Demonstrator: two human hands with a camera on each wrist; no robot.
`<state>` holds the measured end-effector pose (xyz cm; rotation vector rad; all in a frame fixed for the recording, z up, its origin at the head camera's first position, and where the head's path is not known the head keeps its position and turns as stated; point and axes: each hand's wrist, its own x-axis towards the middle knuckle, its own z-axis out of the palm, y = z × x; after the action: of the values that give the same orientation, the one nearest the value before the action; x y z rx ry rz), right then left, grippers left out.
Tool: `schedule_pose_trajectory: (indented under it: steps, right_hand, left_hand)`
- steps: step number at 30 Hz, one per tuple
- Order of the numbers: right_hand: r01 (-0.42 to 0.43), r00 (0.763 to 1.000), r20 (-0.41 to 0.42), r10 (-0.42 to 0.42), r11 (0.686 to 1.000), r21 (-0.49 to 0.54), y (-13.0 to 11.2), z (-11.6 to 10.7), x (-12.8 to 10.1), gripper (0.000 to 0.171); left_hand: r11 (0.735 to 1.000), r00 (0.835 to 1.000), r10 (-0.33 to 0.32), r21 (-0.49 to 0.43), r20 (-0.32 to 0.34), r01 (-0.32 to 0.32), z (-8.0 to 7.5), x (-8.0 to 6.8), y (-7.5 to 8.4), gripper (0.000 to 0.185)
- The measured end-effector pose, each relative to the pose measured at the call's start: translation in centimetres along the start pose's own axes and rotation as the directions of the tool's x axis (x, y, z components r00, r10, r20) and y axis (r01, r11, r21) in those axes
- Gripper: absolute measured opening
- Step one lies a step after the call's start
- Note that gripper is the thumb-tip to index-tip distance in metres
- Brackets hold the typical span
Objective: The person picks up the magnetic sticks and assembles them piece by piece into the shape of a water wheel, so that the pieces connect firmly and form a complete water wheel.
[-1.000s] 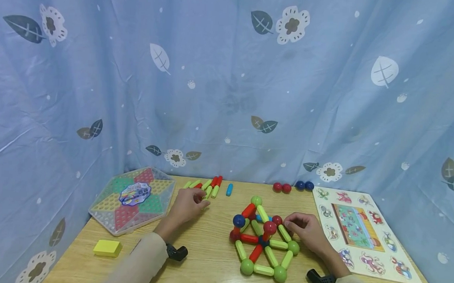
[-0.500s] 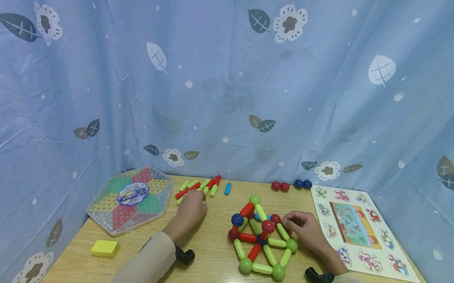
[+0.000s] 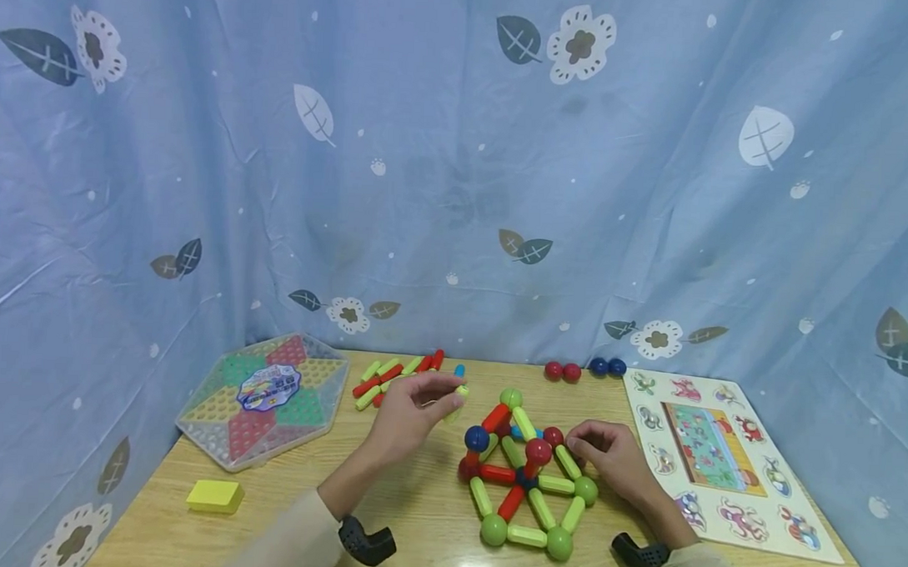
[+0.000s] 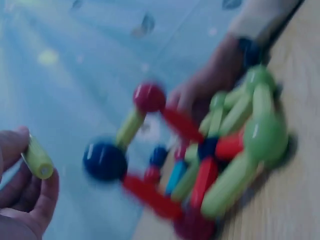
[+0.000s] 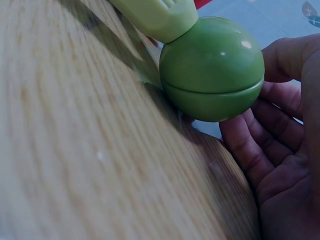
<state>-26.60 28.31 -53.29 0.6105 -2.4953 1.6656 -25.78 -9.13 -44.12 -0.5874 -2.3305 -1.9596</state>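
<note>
A structure of green and red rods and coloured balls [image 3: 526, 478] stands on the wooden table [image 3: 416, 516]. My left hand [image 3: 444, 393] is raised just left of it and pinches a green rod [image 3: 459, 395]. The blurred left wrist view shows that rod [image 4: 37, 159] in my fingers, with the structure [image 4: 200, 160] to the right. My right hand [image 3: 578, 445] has curled fingers at the structure's upper right, by a red ball [image 3: 554, 437] and a green rod [image 3: 569, 463]. In the right wrist view a green ball [image 5: 212, 70] lies against my fingers [image 5: 250, 145].
Loose red and green rods [image 3: 386, 377] lie at the back left, with red balls [image 3: 561, 371] and blue balls [image 3: 607, 366] at the back. A hexagonal game board [image 3: 266, 398] and a yellow block [image 3: 215, 496] sit left. A picture puzzle board [image 3: 718, 460] lies right. Blue curtain surrounds the table.
My left hand has left the rod pile, lifted with a green rod and moved right toward the structure. The right hand has stayed at the structure.
</note>
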Motion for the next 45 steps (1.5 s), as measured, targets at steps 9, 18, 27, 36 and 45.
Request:
schedule_pose_trajectory:
  steps: [9, 18, 27, 36, 45]
  right_hand:
    - [0.027, 1.000, 0.005, -0.027, 0.999, 0.036, -0.2, 0.2, 0.2, 0.012]
    - [0.014, 1.000, 0.020, -0.015, 1.000, 0.024, 0.2, 0.0, 0.1, 0.012]
    - [0.034, 0.999, 0.027, -0.034, 0.999, 0.024, 0.4, -0.2, -0.1, 0.013]
    - [0.053, 0.998, 0.027, -0.054, 0.998, 0.033, 0.6, -0.2, -0.2, 0.014]
    - [0.074, 0.997, -0.006, -0.074, 0.997, 0.018, 0.5, 0.1, 0.0, 0.012]
  left_hand:
    - [0.925, 0.934, 0.319, 0.161, 0.159, -0.343, 5.1, -0.3, 1.3, 0.023]
    - [0.762, 0.862, 0.400, 0.410, 0.312, -0.502, 6.1, -0.3, 0.6, 0.020]
    - [0.543, 0.814, 0.416, 0.608, 0.405, -0.579, 6.4, -0.4, 0.4, 0.022]
    - [0.569, 0.812, 0.486, 0.588, 0.324, -0.575, 6.1, -1.1, -0.6, 0.029]
    - [0.918, 0.929, 0.360, 0.212, -0.089, -0.335, 2.9, -3.5, -4.9, 0.056]
